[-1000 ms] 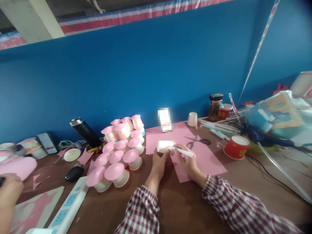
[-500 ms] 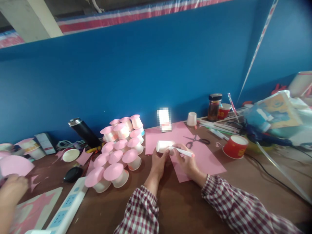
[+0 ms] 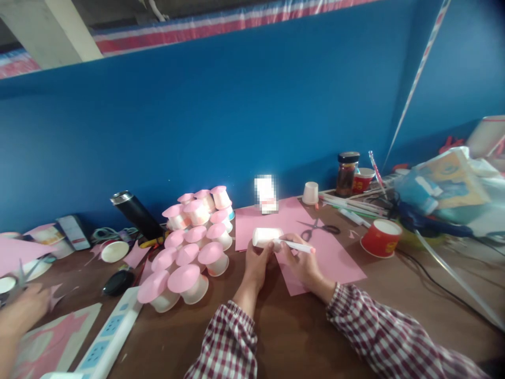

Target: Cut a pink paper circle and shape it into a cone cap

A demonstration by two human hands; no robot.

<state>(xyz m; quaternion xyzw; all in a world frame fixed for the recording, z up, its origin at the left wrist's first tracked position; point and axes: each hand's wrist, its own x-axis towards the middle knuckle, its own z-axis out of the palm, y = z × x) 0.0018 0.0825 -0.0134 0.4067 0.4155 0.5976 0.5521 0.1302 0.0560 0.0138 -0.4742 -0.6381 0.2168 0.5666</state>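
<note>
- Right now my left hand [image 3: 256, 263] grips a small white cup [image 3: 267, 236] turned on its side, long axis running left to right, just above the pink paper [image 3: 335, 258].
- My right hand [image 3: 302, 263] pinches a white marker [image 3: 295, 246], which lies across to the cup's right end, its tip seemingly touching it.
- Both hands sit just beside each other; the cup lies beyond them, nearer the left.
- Scissors [image 3: 317, 229] lie near, behind the marker.
- Pink-topped cups [image 3: 189, 242] cluster to the left.

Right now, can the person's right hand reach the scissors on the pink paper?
Probably yes: the scissors lie just beyond the right hand with bare pink paper between, but its grip holds a marker.
</note>
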